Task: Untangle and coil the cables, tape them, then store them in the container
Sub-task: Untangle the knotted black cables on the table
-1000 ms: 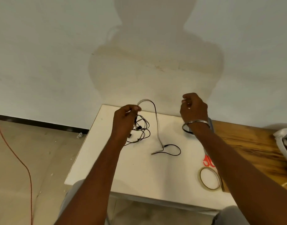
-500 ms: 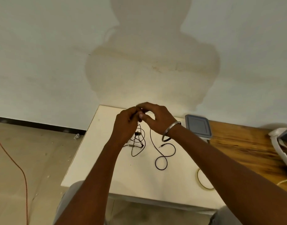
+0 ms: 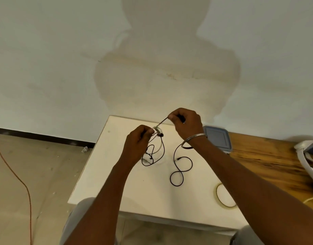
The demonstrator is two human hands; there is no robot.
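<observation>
Your left hand (image 3: 138, 143) is curled tight, thumb and fingers pinching the top of the tangle (image 3: 153, 153) and holding it just above the white table (image 3: 116, 183). That gives you an anchor, so the knot can't follow the pull. Your right hand (image 3: 185, 123) is closed in a pinch too, on a dark strand drawn taut up and to the right, away from the knot. It looks like you're teasing one line free! The black cable (image 3: 174, 156) trails from under your right wrist and lies in a loose figure-eight on the table, well apart from the tangle, so it's probably the part already worked out. Whether it's the strand in your fingers, I can't tell for certain. The tape roll (image 3: 216, 192) sits near right, the lidded container (image 3: 216, 138) far right beside your wrist. Both are within reach, and I'd say no coil is ready for them yet.
</observation>
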